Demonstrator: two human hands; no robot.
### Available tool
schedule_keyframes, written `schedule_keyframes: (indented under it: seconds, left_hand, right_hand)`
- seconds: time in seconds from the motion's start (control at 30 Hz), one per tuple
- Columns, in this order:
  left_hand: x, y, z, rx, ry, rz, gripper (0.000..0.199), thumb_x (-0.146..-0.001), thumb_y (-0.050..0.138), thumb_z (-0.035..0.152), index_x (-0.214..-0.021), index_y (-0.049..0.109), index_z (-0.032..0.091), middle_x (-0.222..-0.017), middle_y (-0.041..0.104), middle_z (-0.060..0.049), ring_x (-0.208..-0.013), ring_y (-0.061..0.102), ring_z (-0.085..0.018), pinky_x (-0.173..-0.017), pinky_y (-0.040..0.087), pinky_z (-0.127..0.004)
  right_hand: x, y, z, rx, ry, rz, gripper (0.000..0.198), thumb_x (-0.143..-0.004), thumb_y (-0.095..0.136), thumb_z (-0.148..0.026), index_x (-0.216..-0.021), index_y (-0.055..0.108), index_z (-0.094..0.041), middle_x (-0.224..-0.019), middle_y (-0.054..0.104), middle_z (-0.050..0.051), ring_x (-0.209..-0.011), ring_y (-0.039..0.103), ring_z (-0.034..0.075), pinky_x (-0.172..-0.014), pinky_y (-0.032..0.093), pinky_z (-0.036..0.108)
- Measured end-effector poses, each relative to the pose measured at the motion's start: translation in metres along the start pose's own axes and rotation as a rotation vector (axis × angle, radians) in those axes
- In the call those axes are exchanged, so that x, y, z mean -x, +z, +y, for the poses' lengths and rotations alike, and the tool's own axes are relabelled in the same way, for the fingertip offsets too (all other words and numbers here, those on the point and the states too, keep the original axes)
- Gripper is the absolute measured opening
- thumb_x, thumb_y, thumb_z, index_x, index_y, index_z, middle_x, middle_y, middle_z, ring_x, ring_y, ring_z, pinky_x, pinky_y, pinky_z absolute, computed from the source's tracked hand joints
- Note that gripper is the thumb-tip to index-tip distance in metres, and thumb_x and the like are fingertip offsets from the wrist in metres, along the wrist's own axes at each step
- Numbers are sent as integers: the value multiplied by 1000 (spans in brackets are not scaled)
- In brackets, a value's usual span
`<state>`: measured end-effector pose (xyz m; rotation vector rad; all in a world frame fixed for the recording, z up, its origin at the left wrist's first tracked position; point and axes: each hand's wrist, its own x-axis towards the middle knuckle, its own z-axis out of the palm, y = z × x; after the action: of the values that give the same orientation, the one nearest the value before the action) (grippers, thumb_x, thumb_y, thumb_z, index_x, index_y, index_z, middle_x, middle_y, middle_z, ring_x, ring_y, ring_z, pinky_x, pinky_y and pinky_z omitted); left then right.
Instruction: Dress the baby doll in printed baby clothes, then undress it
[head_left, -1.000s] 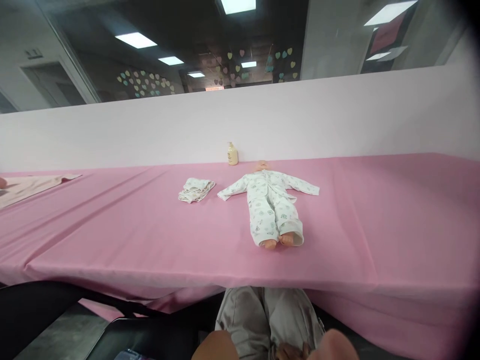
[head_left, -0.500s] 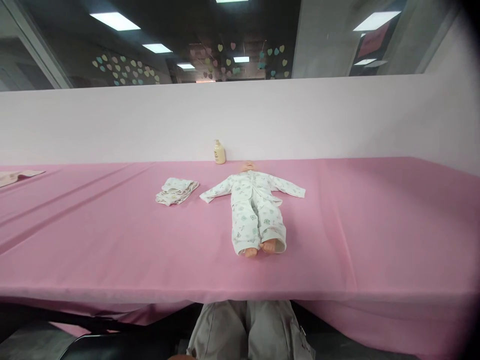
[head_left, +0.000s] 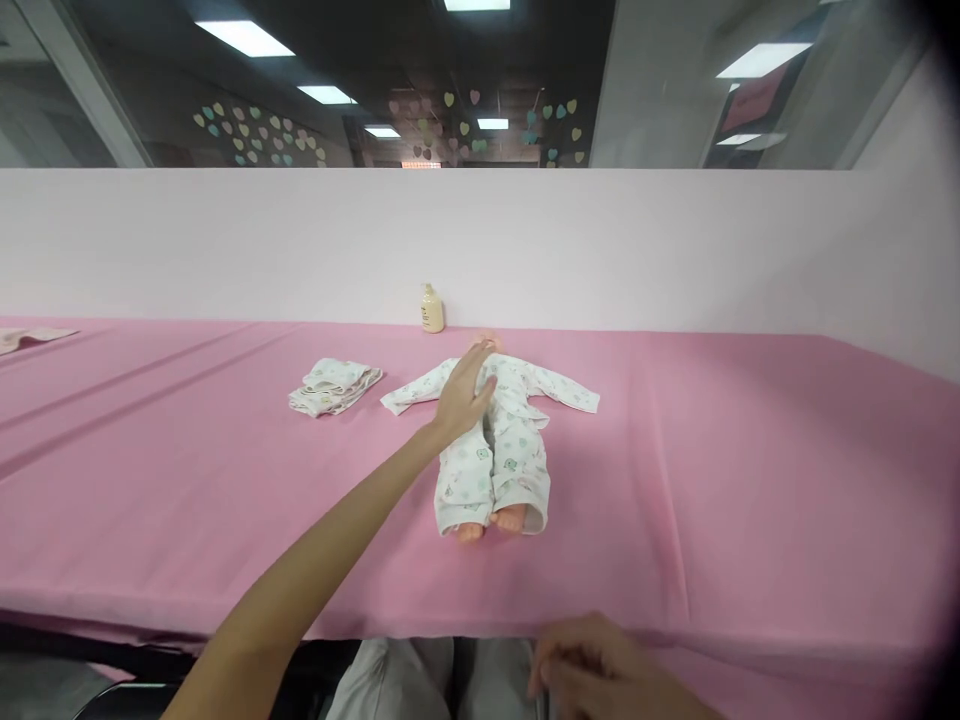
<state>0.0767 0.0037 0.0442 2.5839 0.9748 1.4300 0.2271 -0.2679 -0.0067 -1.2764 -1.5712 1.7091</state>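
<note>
A doll in white printed pyjamas [head_left: 517,385] lies on its back on the table, arms spread and bare feet [head_left: 510,517] towards me. My left hand [head_left: 465,388] reaches over its chest with the fingers stretched out towards the head. It covers part of the top; whether it presses on the cloth I cannot tell. Low in the view, at the table's front edge, my right hand [head_left: 592,660] is blurred, its fingers loosely bent and apart. I see nothing in it. Most of the doll's head is hidden behind my left fingertips.
A folded stack of printed white cloth [head_left: 335,387] lies left of the doll. A pale yellow pump bottle [head_left: 432,309] stands by the white wall [head_left: 637,250]. Another pale cloth [head_left: 30,338] lies at the far left of the pink-covered table [head_left: 750,480].
My left arm has come in from the lower left and reached over the doll. My right hand has risen into view at the bottom. The view has shifted slightly.
</note>
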Motion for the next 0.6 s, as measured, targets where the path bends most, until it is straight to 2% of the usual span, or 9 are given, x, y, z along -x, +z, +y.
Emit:
schedule_keyframes:
  seconds: [0.07,0.13,0.23,0.33,0.43,0.5,0.6]
  left_hand:
    - [-21,25,-21,47,-238,-38,43,-94,38,33,-134,46,19,-139,50,-8,-129,46,-20,-108,36,-37]
    - [-38,45,-39,-27,-425,-141,41,-94,38,34,-131,49,19,-133,56,-8,-122,52,-20,-104,39,-33]
    - [-57,62,-61,-172,-581,-211,40,-96,31,30,-123,57,16,-120,64,-12,-111,59,-23,-95,43,-34]
    - [-70,70,-80,-226,-657,-219,41,-95,29,27,-108,65,11,-111,66,-18,-106,61,-28,-90,44,-37]
    - [-76,76,-95,-235,-686,-255,36,-92,38,32,-103,69,15,-108,68,-16,-104,61,-28,-87,45,-36]
    - [-78,80,-103,-223,-686,-276,33,-90,43,33,-105,68,19,-109,68,-13,-104,62,-27,-87,45,-35]
    - [-79,84,-112,-195,-692,-298,31,-87,48,32,-109,68,22,-112,68,-11,-106,61,-27,-87,45,-34]
  right_hand:
    - [-11,-20,-13,-21,-56,87,27,-91,48,-40,-82,63,-19,-49,50,-5,-44,45,7,-46,34,20]
    - [-33,-44,-28,-14,-122,150,31,-90,48,-43,-79,62,-17,-48,50,-5,-39,38,6,-42,28,19]
    - [-88,-82,-54,-10,-171,266,27,-87,49,-39,-77,61,-17,-47,51,-5,-36,35,6,-38,26,19]
    - [-166,-119,-81,62,-303,485,23,-85,46,-31,-80,64,-17,-53,55,-3,-39,42,7,-38,30,19]
    - [-249,-150,-103,224,-388,804,21,-83,45,-23,-82,65,-17,-64,62,-1,-50,54,10,-48,41,20]
    - [-294,-166,-111,434,-323,1018,23,-85,45,-20,-90,67,-16,-79,69,3,-65,62,13,-62,47,22]
    - [-335,-181,-112,514,-233,1117,26,-85,46,-15,-98,68,-12,-96,70,12,-89,65,20,-80,47,30]
